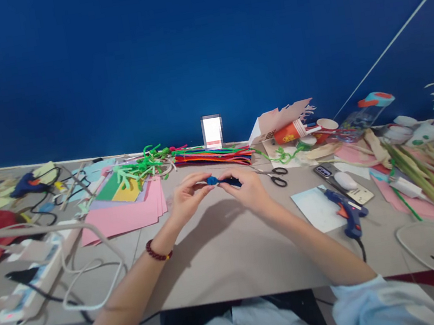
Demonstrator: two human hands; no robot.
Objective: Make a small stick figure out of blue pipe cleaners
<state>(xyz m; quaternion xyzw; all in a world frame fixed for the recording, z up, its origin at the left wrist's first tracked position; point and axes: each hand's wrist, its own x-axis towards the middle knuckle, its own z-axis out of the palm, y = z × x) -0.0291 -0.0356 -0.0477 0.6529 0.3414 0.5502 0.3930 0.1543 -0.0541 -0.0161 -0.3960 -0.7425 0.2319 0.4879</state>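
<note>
Above the middle of the table, my left hand [189, 194] pinches a blue pipe cleaner [212, 180], which looks bunched into a small coil. My right hand [247, 184] closes on the same piece from the other side, its thumb and forefinger meeting the left fingertips. A darker blue part shows beneath the right fingers; most of the piece is hidden by them. Just beyond the hands lies a bundle of many-coloured pipe cleaners [216, 158]. Black-handled scissors [278, 176] rest to the right of my right hand.
Left stand pink paper sheets [126, 215], green twisted pipe cleaners [151, 162] and a power strip [39, 276] with trailing cables. To the right are a glue gun [348, 210], a phone [357, 192], paper cups [290, 131] and dried husks [420, 174]. A blue wall [183, 52] rises behind.
</note>
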